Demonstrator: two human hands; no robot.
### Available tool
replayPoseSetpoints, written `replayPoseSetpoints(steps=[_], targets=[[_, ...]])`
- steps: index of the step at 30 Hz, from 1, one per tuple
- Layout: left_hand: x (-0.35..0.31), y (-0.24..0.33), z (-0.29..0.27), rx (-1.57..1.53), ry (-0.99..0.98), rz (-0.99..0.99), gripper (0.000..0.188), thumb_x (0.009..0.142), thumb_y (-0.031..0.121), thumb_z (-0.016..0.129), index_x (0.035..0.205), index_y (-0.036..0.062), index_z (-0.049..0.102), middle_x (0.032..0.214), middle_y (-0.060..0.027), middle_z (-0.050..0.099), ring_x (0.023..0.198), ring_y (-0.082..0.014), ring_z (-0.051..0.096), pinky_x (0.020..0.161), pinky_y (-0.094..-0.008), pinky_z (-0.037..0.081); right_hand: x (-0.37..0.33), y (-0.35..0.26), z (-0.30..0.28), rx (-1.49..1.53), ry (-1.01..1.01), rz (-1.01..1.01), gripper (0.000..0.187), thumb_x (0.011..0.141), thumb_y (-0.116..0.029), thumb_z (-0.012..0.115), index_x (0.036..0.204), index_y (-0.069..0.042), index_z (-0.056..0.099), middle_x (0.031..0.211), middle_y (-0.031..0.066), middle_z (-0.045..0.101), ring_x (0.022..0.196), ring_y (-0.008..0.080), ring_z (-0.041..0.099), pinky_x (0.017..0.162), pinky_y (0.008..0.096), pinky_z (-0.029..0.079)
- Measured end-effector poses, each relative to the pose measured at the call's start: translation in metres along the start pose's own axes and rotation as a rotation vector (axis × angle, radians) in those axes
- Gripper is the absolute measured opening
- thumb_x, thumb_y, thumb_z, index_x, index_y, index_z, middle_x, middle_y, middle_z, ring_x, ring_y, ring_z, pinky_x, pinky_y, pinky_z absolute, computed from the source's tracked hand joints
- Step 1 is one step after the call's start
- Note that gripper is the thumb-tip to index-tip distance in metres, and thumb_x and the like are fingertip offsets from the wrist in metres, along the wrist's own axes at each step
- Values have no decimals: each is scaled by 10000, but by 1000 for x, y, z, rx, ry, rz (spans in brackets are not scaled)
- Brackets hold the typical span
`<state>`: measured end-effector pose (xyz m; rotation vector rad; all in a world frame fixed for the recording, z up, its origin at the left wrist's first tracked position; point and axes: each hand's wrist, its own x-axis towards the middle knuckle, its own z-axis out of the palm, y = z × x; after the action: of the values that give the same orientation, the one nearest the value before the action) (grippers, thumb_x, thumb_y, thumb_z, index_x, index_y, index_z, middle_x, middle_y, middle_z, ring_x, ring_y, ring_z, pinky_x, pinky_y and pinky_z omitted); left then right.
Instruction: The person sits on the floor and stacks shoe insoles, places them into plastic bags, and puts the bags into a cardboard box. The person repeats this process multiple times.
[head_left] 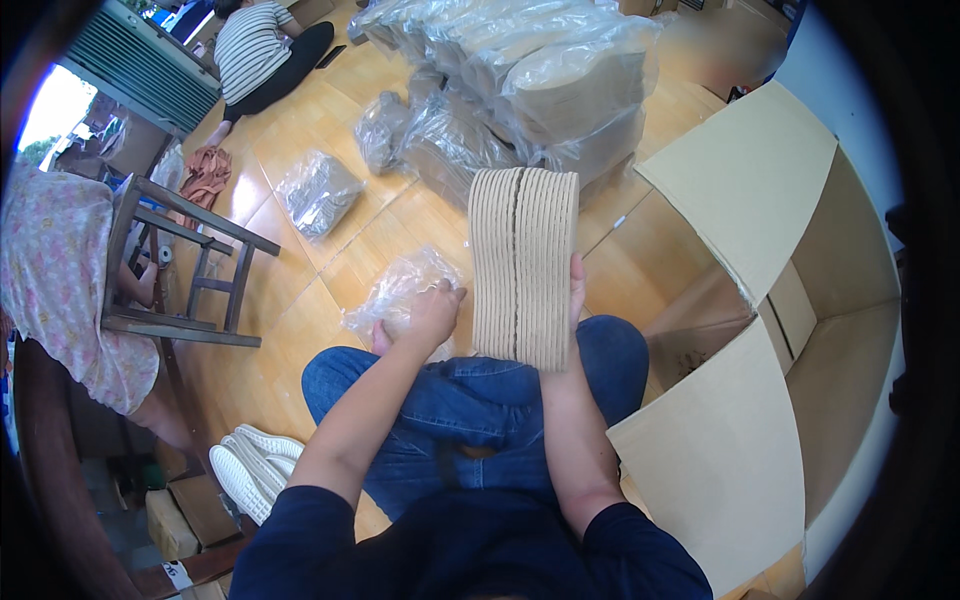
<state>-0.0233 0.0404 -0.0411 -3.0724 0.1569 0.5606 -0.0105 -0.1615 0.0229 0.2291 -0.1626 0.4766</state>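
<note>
A thick stack of beige shoe soles (pixel 522 270) stands on edge above my lap, its layered edges facing me and a dark gap running down its middle. My right hand (pixel 577 290) grips it from the right side; most of those fingers are hidden behind the stack. Just left of the stack, my left hand (pixel 436 315) is closed on a crumpled clear plastic bag (pixel 405 285). The fingertips on the bag are partly hidden.
A large open cardboard box (pixel 715 440) is at my right. Ahead lies a pile of plastic-wrapped soles (pixel 570 90), with a smaller wrapped bundle (pixel 318 195) to its left. White soles (pixel 250 465), a wooden stool (pixel 185 265) and two people are on the left.
</note>
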Motion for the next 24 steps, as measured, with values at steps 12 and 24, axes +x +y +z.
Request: replayPoseSetpoints(steps=[12, 24], targets=[[-111, 0, -100, -330, 792, -306, 271, 806, 35, 604, 1060, 27, 702, 1064, -111, 696, 851, -312, 611, 810, -389, 498, -13, 10, 16, -332, 238, 151, 590, 928, -406, 505, 1360, -7, 462, 1271, 178, 580, 1096, 294, 604, 926, 410, 504], [-146, -17, -125, -935, 467, -28, 754, 743, -92, 545, 1460, 17, 336, 1458, -205, 421, 938, -295, 598, 844, -383, 490, -56, 47, 82, -1166, 208, 441, 827, 838, -237, 649, 1497, -2, 208, 1455, 172, 392, 1330, 239, 394, 1072, 330, 349]])
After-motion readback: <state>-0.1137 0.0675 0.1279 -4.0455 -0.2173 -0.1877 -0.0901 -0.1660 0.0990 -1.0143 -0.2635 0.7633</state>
